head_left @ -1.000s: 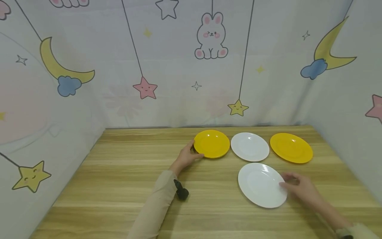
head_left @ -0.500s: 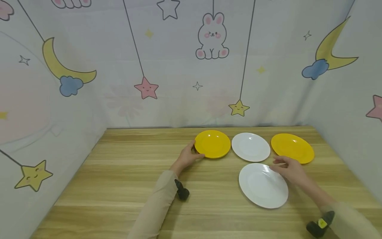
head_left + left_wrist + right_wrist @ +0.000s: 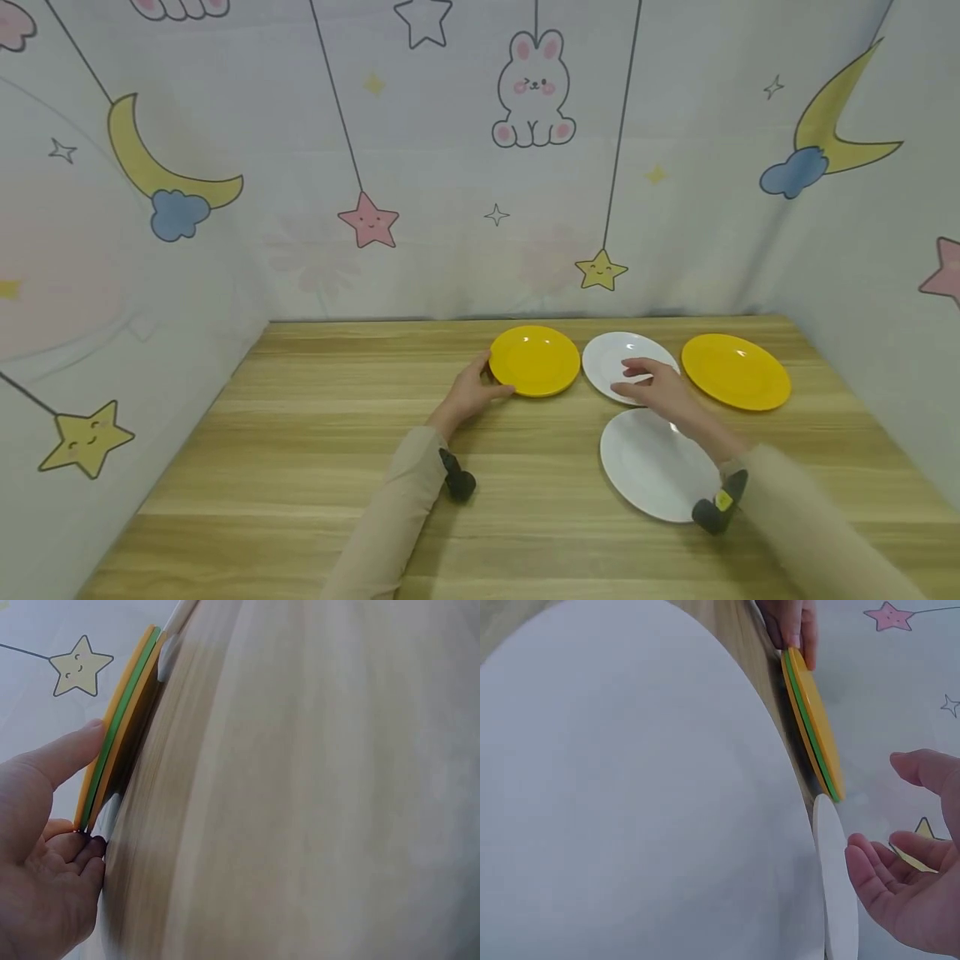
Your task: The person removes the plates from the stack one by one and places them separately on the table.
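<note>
My left hand holds the left rim of a stack of round plates, with a yellow plate on top. Seen edge-on in the left wrist view, the stack has a green layer between two yellow ones, my thumb and fingers at its edge. My right hand hovers over the front part of a small white plate, thumb and fingers apart with nothing between them. Beneath my right wrist lies a larger white plate, partly hidden by the forearm.
Another yellow plate lies at the back right of the wooden table. A printed curtain hangs right behind the table's back edge and along both sides.
My right hand has left the right rim of the larger white plate and moved left and away from me, over the small white plate. The left hand stays on the stack.
</note>
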A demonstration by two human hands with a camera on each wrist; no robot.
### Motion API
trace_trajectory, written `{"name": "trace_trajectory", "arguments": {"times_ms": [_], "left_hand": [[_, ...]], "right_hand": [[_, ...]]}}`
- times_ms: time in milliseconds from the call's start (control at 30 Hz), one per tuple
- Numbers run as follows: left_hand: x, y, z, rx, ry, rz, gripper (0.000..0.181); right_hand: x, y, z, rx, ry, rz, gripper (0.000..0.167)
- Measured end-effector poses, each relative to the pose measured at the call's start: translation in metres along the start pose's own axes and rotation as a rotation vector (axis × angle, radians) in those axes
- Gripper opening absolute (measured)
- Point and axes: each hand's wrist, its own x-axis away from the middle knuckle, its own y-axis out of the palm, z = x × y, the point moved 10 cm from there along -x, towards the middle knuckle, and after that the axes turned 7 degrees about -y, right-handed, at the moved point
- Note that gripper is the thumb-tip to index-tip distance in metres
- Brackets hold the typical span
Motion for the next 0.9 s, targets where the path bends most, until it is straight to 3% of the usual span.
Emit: {"name": "trace_trajectory", "arguments": {"times_ms": [333, 900], "left_hand": [[-0.001, -0.001, 0.000, 0.000, 0.005, 0.006, 0.087], [0.000, 0.000, 0.003, 0.006, 0.037, 0.006, 0.086]], "right_hand": [[-0.029, 0.029, -0.004, -0.128, 0.037, 0.001, 0.061], [-0.049, 0.053, -0.013, -0.107, 0.089, 0.003, 0.067]]}}
